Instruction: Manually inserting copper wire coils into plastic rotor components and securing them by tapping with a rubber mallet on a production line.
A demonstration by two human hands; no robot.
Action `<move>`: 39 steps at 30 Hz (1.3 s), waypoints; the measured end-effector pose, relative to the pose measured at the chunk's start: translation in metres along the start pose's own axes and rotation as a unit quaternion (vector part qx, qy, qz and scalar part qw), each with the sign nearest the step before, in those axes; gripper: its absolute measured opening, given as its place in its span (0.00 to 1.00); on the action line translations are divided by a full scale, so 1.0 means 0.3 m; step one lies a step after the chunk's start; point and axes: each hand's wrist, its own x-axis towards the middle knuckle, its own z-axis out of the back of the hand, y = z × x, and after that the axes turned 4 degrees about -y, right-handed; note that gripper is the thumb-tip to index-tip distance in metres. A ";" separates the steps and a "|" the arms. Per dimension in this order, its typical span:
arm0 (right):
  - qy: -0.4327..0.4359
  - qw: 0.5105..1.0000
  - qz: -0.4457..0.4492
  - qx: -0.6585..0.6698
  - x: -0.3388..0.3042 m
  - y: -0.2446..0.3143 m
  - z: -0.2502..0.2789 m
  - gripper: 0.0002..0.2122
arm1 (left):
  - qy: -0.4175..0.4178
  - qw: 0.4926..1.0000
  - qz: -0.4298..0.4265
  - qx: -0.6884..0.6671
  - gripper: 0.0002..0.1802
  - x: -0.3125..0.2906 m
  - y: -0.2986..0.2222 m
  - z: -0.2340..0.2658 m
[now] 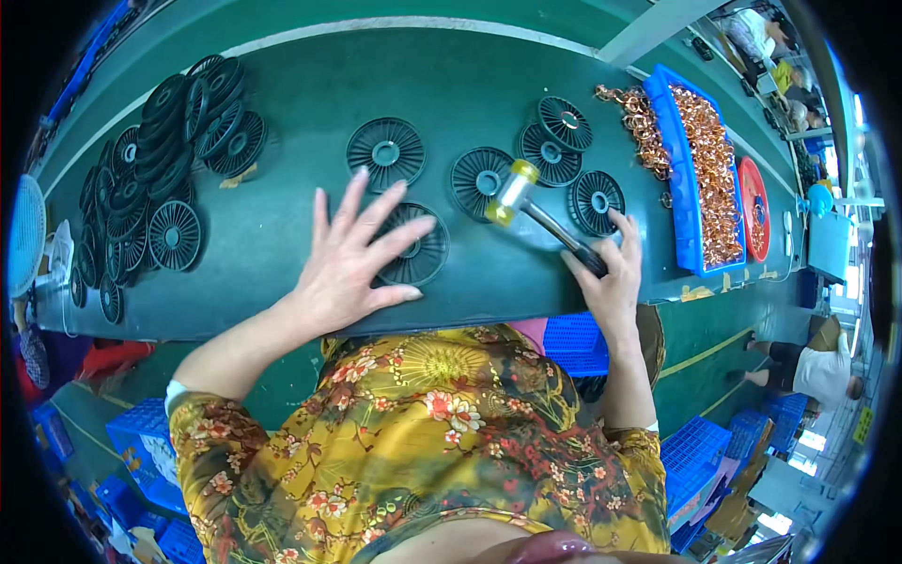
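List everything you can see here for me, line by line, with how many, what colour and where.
Workbench: one, green, across the middle
Loose slatted discs: six, black, mid-bench
Piled slatted discs: many, overlapped, black, bench left
Mallet: one, yellow-ended silver head, dark handle, in the right hand
Blue tray: one, blue, bench right
Rings: many, copper, filling the tray, some spilled beside it
Round dish: one, red, right of the tray
Basket: one, pale blue, far left
Crates: several, blue, below bench level
Other people: several, mixed clothing, both sides
Floral top: one, mostly yellow, on the wearer
Left hand: one, bare, spread over a disc
Right hand: one, bare, gripping the handle
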 end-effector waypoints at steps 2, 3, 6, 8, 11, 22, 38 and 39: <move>0.070 0.995 -0.067 0.007 -0.009 0.013 -0.037 0.14 | 0.045 0.999 -0.025 0.012 0.42 0.076 0.001 -0.027; 0.076 0.995 -0.060 0.000 0.011 0.022 -0.063 0.15 | 0.052 0.998 -0.017 0.020 0.42 0.118 0.005 -0.039; 0.074 0.995 -0.018 0.057 0.155 0.038 -0.181 0.16 | 0.047 0.996 -0.011 0.075 0.41 0.270 0.079 -0.073; 0.040 0.999 0.012 0.018 0.322 0.053 -0.299 0.16 | -0.096 0.992 0.016 0.075 0.36 0.406 0.194 -0.135; -0.082 0.994 0.070 0.008 0.606 0.018 -0.475 0.14 | -0.257 0.946 0.145 0.134 0.32 0.611 0.342 -0.142; -0.021 0.994 -0.039 0.100 0.622 -0.021 -0.437 0.16 | -0.286 0.941 0.171 0.060 0.31 0.615 0.434 -0.156; -0.023 0.997 -0.060 -0.047 0.470 -0.328 -0.253 0.09 | -0.082 0.889 0.325 0.313 0.34 0.214 0.420 0.084; -0.035 0.998 -0.050 -0.031 0.459 -0.302 -0.231 0.09 | -0.109 0.901 0.296 0.298 0.31 0.182 0.407 0.078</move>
